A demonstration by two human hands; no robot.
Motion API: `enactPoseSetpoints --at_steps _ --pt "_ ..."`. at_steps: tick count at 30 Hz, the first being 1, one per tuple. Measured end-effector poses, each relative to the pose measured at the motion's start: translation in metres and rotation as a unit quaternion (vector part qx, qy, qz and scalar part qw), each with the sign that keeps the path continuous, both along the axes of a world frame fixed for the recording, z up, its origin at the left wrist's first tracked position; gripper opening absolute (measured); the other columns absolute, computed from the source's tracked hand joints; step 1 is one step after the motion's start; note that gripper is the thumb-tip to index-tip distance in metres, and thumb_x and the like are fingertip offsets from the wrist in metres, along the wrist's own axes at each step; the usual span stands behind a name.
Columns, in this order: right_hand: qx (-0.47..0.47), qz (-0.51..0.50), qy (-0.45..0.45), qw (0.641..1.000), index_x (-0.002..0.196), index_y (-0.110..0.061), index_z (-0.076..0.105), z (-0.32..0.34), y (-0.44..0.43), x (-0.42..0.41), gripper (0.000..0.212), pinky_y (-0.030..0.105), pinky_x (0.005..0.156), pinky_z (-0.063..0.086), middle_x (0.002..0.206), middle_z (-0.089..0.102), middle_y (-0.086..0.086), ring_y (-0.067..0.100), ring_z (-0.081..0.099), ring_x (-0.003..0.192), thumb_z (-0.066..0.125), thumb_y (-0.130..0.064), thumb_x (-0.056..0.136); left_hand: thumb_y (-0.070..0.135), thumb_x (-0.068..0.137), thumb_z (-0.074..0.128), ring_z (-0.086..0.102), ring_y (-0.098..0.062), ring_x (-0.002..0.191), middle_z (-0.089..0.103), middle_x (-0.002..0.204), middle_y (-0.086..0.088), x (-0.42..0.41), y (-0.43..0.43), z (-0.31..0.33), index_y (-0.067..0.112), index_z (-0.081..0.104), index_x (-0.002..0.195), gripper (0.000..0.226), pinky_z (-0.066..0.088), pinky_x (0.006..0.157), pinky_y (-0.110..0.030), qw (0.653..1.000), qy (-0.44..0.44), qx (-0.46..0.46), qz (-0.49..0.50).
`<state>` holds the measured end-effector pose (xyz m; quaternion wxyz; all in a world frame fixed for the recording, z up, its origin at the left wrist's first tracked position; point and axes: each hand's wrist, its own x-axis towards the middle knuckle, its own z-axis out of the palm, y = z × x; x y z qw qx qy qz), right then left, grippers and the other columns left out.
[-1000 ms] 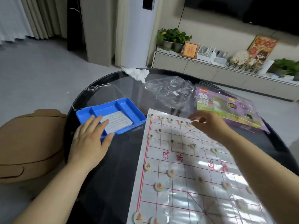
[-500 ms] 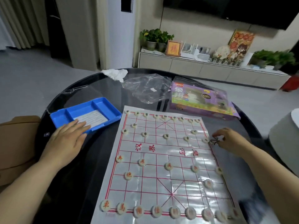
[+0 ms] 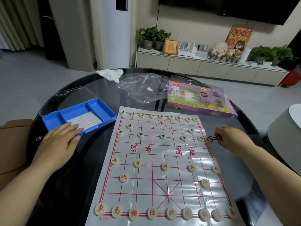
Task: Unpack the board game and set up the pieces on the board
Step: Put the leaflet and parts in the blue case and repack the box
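Observation:
A white plastic board sheet (image 3: 162, 154) with a red grid lies on the dark round table (image 3: 78, 176). Several cream round pieces (image 3: 165, 166) with red characters stand on the near rows. Others with green characters (image 3: 140, 134) fill the far rows. My left hand (image 3: 57, 144) rests flat, fingers on the near edge of the blue tray (image 3: 97, 106), which holds a printed card (image 3: 84, 121). My right hand (image 3: 231, 139) sits just off the board's right edge, fingertips pinched on a small dark wire loop (image 3: 212, 138).
A purple game box (image 3: 195, 98) and a crumpled clear plastic bag (image 3: 143, 88) lie beyond the board. A white tissue (image 3: 110, 74) sits at the table's far edge. A brown seat (image 3: 13, 144) is at the left, a grey-white round object (image 3: 286, 131) at the right.
My right hand left the far row of pieces, swung to the board's right edge and closed on the wire loop. My left hand stays on the tray. The camera tilted down.

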<state>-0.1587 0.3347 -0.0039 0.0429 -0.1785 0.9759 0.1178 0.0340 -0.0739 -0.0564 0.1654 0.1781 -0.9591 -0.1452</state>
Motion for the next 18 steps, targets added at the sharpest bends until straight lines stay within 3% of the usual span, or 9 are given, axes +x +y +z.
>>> enactPoseSetpoints --at_steps 2,5,12,16,18 --pt "-0.006 -0.006 -0.003 1.000 0.089 -0.014 0.049 0.003 0.004 0.001 0.001 0.025 0.062 0.036 0.091 0.054 0.004 0.019 0.046 0.076 0.049 -0.013 0.088 0.008 0.089 0.052 0.039 -0.028 0.130 0.055 0.129 -0.013 0.001 0.000 0.000 0.005 0.060 0.117 0.029 0.023 0.106 -0.044 1.000 0.003 0.004 0.001" --pt "-0.039 -0.029 -0.011 0.999 0.083 -0.017 0.044 0.003 0.009 0.004 0.011 0.025 0.058 0.035 0.083 0.048 0.001 0.019 0.046 0.074 0.054 -0.013 0.085 0.009 0.089 0.052 0.037 -0.027 0.131 0.054 0.130 -0.012 0.001 0.001 0.001 0.006 0.060 0.118 0.030 0.021 0.107 -0.042 1.000 0.004 0.006 0.004" --pt "-0.141 -0.054 -0.040 0.988 0.082 -0.016 0.047 -0.001 0.017 0.007 0.017 0.022 0.060 0.037 0.095 0.041 -0.002 0.018 0.047 0.078 0.064 -0.012 0.080 0.010 0.088 0.054 0.037 -0.027 0.131 0.054 0.130 -0.012 0.001 0.001 0.002 0.005 0.060 0.118 0.031 0.022 0.107 -0.044 1.000 -0.003 0.008 0.008" --pt "-0.176 -0.064 -0.043 0.981 0.074 -0.016 0.047 -0.001 0.018 0.008 0.019 0.014 0.051 0.032 0.080 0.051 0.001 0.018 0.047 0.074 0.063 -0.007 0.081 0.013 0.088 0.054 0.035 -0.025 0.132 0.052 0.132 -0.010 0.001 0.002 0.003 0.007 0.058 0.120 0.033 0.021 0.108 -0.043 1.000 -0.016 0.008 0.015" --pt "-0.193 -0.069 -0.044 0.978 0.063 -0.021 0.044 -0.001 0.019 0.008 0.029 0.016 0.051 0.032 0.068 0.049 -0.004 0.020 0.047 0.072 0.062 -0.007 0.081 0.013 0.088 0.053 0.034 -0.025 0.133 0.051 0.133 -0.010 0.001 0.003 0.004 0.007 0.057 0.121 0.034 0.020 0.108 -0.043 1.000 -0.014 0.015 0.017"
